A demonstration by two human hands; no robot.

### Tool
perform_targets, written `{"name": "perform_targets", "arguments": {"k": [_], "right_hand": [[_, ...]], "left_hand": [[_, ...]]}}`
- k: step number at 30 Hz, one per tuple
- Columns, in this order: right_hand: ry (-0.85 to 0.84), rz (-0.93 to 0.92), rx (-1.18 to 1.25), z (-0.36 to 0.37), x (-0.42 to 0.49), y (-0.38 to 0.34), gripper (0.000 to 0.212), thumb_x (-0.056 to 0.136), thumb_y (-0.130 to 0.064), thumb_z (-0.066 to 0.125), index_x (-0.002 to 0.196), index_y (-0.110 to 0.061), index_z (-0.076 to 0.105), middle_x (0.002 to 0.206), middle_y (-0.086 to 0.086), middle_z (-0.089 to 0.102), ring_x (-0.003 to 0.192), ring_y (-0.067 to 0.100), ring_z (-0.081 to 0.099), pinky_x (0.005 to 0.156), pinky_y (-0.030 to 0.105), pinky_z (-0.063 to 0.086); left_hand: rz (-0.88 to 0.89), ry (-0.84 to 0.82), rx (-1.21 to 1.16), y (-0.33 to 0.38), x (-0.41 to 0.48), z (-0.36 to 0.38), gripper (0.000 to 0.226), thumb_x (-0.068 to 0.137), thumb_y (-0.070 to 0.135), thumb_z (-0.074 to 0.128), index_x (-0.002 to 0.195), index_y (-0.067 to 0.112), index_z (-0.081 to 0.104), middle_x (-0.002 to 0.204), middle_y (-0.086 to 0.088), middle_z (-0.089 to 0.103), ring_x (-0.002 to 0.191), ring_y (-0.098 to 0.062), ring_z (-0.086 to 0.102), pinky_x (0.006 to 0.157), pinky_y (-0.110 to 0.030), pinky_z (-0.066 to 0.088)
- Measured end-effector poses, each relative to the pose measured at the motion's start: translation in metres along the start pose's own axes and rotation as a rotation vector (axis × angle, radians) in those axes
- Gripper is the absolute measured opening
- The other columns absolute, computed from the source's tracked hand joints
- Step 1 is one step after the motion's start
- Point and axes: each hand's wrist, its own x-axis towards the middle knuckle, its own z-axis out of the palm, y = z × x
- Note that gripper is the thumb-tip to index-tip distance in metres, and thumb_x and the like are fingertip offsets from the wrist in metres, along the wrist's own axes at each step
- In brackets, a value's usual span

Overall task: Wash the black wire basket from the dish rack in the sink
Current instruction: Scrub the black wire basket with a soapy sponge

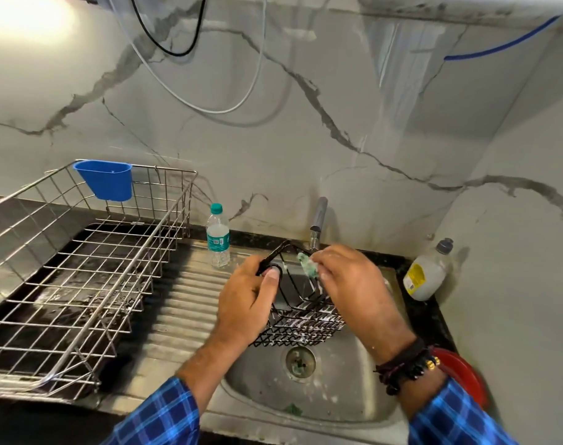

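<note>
The black wire basket [302, 322] hangs tilted over the steel sink [331, 390], with soap foam on its mesh bottom. My left hand [248, 303] grips its upper left rim, thumb over the wire. My right hand [347, 281] holds a green scrub pad [307, 264] against the basket's top rim, just below the tap [317, 226]. The large steel dish rack [81, 277] stands on the drainboard to the left, with nothing in it.
A blue plastic cup [105, 179] hangs on the rack's back rail. A small water bottle [218, 236] stands behind the drainboard. A dish-soap bottle [429, 271] sits right of the sink. A red object [463, 377] lies at the right counter edge. Cables hang on the marble wall.
</note>
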Motion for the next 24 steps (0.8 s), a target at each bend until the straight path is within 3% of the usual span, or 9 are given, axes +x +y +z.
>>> {"name": "perform_targets", "arguments": {"k": [5, 8, 12, 15, 17, 19, 22, 24], "right_hand": [[0.008, 0.279, -0.008, 0.013, -0.013, 0.037, 0.016, 0.097, -0.01, 0.057, 0.106, -0.01, 0.07, 0.101, 0.004, 0.069, 0.09, 0.016, 0.062, 0.081, 0.021, 0.044], [0.028, 0.419, 0.0, 0.009, -0.022, 0.066, 0.015, 0.097, -0.012, 0.055, 0.102, -0.01, 0.069, 0.097, 0.006, 0.069, 0.084, 0.016, 0.059, 0.076, 0.027, 0.044], [0.161, 0.613, 0.235, -0.001, -0.034, 0.085, 0.012, 0.095, -0.011, 0.06, 0.093, -0.021, 0.066, 0.083, -0.012, 0.066, 0.077, 0.001, 0.061, 0.069, 0.013, 0.048], [0.219, 0.726, 0.405, 0.003, -0.04, 0.089, 0.015, 0.096, -0.004, 0.058, 0.103, -0.014, 0.067, 0.091, -0.009, 0.064, 0.08, -0.001, 0.06, 0.071, 0.013, 0.053], [0.228, 0.707, 0.447, 0.011, -0.043, 0.088, 0.026, 0.095, 0.001, 0.056, 0.113, -0.015, 0.067, 0.099, -0.003, 0.068, 0.086, 0.005, 0.063, 0.081, 0.022, 0.056], [0.276, 0.662, 0.467, 0.019, -0.047, 0.081, 0.034, 0.095, 0.001, 0.055, 0.12, -0.02, 0.066, 0.105, -0.004, 0.069, 0.093, 0.008, 0.064, 0.088, 0.025, 0.053], [0.458, 0.611, 0.451, 0.027, -0.049, 0.069, 0.029, 0.095, -0.001, 0.058, 0.119, -0.014, 0.069, 0.106, -0.002, 0.07, 0.095, 0.008, 0.065, 0.088, 0.019, 0.051], [0.572, 0.531, 0.368, 0.03, -0.051, 0.064, 0.025, 0.092, 0.003, 0.061, 0.114, -0.005, 0.071, 0.104, 0.001, 0.069, 0.093, 0.01, 0.064, 0.089, 0.012, 0.048]], "left_hand": [[-0.075, 0.057, -0.307, -0.007, -0.003, -0.001, 0.033, 0.098, 0.049, 0.042, 0.09, 0.022, 0.058, 0.068, 0.001, 0.049, 0.059, -0.012, 0.047, 0.056, -0.028, 0.039], [-0.052, 0.06, -0.402, -0.016, -0.005, -0.007, 0.039, 0.101, 0.05, 0.043, 0.093, 0.016, 0.061, 0.072, -0.015, 0.05, 0.062, -0.027, 0.047, 0.059, -0.04, 0.04], [-0.132, 0.047, -0.53, -0.028, -0.008, -0.008, 0.068, 0.095, 0.067, 0.046, 0.095, 0.0, 0.058, 0.081, -0.032, 0.052, 0.073, -0.033, 0.049, 0.072, -0.046, 0.04], [-0.298, 0.117, -0.651, -0.033, -0.01, -0.007, 0.067, 0.079, 0.08, 0.058, 0.089, 0.015, 0.071, 0.088, -0.013, 0.064, 0.085, -0.023, 0.056, 0.081, -0.036, 0.046], [-0.409, 0.145, -0.748, -0.035, -0.007, -0.007, 0.064, 0.063, 0.085, 0.068, 0.088, 0.027, 0.078, 0.082, 0.004, 0.071, 0.078, -0.009, 0.064, 0.076, -0.026, 0.051], [-0.518, 0.153, -0.793, -0.04, -0.004, -0.008, 0.065, 0.053, 0.087, 0.072, 0.087, 0.031, 0.08, 0.073, 0.007, 0.072, 0.07, -0.008, 0.063, 0.069, -0.028, 0.05], [-0.551, 0.175, -0.873, -0.042, 0.002, -0.007, 0.066, 0.057, 0.087, 0.069, 0.089, 0.03, 0.08, 0.079, 0.006, 0.075, 0.079, -0.018, 0.063, 0.076, -0.039, 0.048], [-0.614, 0.196, -0.91, -0.037, 0.004, -0.005, 0.062, 0.073, 0.08, 0.063, 0.096, 0.023, 0.076, 0.076, 0.003, 0.075, 0.075, -0.02, 0.066, 0.067, -0.033, 0.055]]}}
